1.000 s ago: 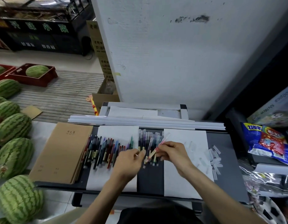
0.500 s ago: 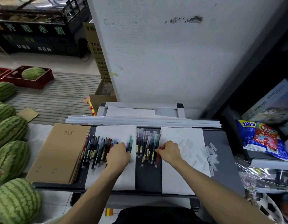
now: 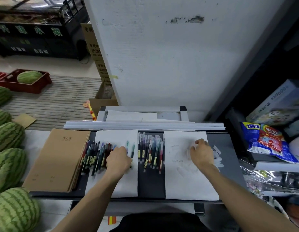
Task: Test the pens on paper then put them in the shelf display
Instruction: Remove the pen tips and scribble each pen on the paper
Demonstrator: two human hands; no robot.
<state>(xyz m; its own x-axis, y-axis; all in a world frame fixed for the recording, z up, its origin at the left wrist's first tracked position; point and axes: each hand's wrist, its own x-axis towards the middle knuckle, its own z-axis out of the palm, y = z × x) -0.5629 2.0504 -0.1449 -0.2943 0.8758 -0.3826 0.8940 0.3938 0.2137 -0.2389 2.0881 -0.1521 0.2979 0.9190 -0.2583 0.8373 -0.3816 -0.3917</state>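
Two curled hands: left hand (image 3: 118, 158) atop pens (image 3: 96, 154); right hand (image 3: 202, 152) on paper (image 3: 187, 183); grips indiscernible.

You have bare table (image 3: 151, 185) at lower centre, pens (image 3: 150, 151) crowding just above it, notebooks (image 3: 58, 158) blocking frame left, snack bag (image 3: 266, 144) at frame right.

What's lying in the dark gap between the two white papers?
A bunch of capped pens lies on the dark strip between the left paper and the right paper, seen in the head view.
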